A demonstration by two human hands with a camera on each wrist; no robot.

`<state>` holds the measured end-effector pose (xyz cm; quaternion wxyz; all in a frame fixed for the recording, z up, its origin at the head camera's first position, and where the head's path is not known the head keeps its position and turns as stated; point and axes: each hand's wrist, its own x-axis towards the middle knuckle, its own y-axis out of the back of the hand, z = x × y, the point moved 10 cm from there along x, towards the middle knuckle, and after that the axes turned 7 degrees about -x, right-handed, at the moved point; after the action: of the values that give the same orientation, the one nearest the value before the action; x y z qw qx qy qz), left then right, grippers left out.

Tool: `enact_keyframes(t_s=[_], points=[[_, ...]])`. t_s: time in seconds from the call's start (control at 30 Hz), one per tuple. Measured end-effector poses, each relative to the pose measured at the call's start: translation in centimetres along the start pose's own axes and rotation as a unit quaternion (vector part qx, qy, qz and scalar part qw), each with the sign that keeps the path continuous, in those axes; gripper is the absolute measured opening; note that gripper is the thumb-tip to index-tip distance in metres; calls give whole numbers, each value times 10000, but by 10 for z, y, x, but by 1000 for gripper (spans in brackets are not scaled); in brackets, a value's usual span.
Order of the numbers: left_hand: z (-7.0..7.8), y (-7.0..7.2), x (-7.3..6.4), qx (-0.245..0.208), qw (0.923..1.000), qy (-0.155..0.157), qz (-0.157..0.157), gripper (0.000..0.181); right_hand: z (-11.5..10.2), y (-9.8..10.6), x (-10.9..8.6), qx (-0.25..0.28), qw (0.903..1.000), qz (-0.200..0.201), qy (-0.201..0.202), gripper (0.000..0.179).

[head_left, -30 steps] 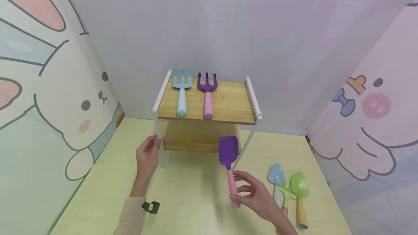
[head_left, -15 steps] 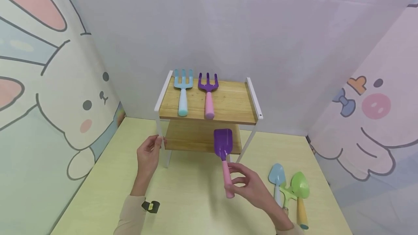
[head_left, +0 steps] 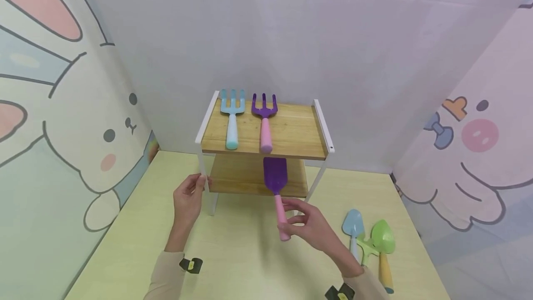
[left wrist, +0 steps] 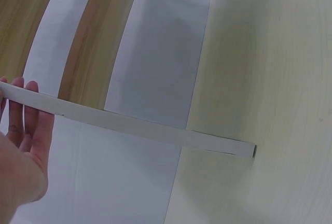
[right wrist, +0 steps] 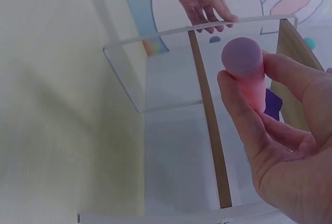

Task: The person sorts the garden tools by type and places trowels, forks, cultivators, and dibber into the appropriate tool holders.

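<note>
My right hand [head_left: 308, 226] pinches the pink handle of a purple toy shovel [head_left: 275, 175], whose blade stands in front of the lower shelf, just under the upper board. In the right wrist view the handle's end [right wrist: 242, 55] sits between thumb and fingers. My left hand [head_left: 189, 200] holds the front left leg of a two-tier wooden shelf [head_left: 295, 128] with a white frame. The left wrist view has those fingers curled at the white leg [left wrist: 129, 123]. On the top board lie a light-blue hand fork [head_left: 232, 119] and a purple hand fork with a pink handle [head_left: 265, 126], side by side.
Right of the shelf, on the pale table [head_left: 137, 226], lie a blue trowel [head_left: 353, 223], a green trowel with a yellow handle [head_left: 385, 244] and a green tool [head_left: 367, 248] partly beneath it. Cartoon-printed cloth walls [head_left: 266, 36] enclose the back and sides.
My right hand has carried the purple shovel left and forward, bringing its blade in front of the lower shelf. The left hand has stayed on the shelf leg.
</note>
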<state>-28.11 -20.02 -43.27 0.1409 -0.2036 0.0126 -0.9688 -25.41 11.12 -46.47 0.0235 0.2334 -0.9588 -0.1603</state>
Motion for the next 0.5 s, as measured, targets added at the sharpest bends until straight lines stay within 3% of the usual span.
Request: enact_keyframes(t_s=[0.5], points=[[1,0,0,31,10000,-41,23,23,-14,-2,35,93,9999,-82,17,63]])
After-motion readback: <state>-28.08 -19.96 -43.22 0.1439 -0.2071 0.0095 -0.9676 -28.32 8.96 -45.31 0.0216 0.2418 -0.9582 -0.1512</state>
